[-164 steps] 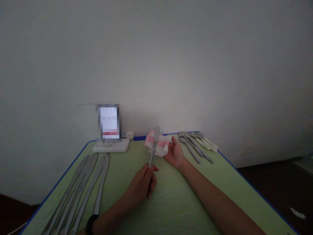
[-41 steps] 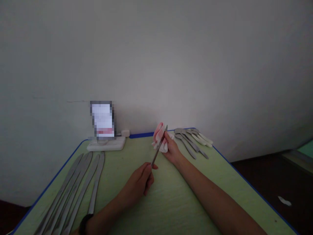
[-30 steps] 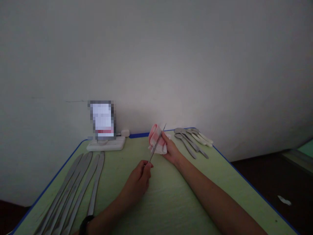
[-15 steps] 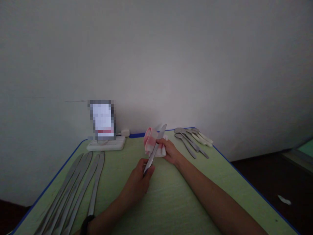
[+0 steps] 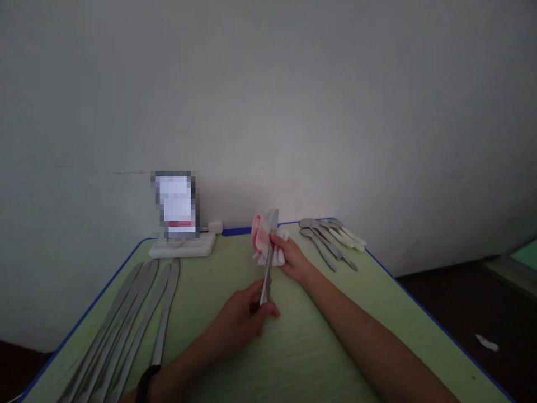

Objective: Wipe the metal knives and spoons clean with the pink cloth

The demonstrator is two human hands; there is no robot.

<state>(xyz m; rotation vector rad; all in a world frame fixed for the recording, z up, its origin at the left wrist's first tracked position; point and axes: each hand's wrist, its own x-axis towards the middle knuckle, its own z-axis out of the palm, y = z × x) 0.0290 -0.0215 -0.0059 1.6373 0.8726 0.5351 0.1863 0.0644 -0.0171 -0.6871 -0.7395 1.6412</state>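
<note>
A metal table knife point(image 5: 269, 270) is held up over the middle of the table, its blade pointing away toward the wall. My left hand point(image 5: 247, 310) pinches its handle end between thumb and fingers. Farther up, my right hand point(image 5: 290, 256) is closed on a pink and white cloth point(image 5: 262, 235), with the thumb lying at the blade. The cloth is folded behind the blade, and part of it sticks out on both sides. My right fingers are mostly hidden by the cloth.
Several table knives point(image 5: 134, 316) lie side by side at the left of the green table point(image 5: 310, 347). Spoons and white-handled cutlery point(image 5: 331, 238) lie at the back right. A blurred-out phone point(image 5: 178, 204) stands on a white base point(image 5: 183, 246) near the wall.
The knife has turned more upright, and its handle end has moved right and nearer with my left hand. The cloth and my right hand have shifted slightly right.
</note>
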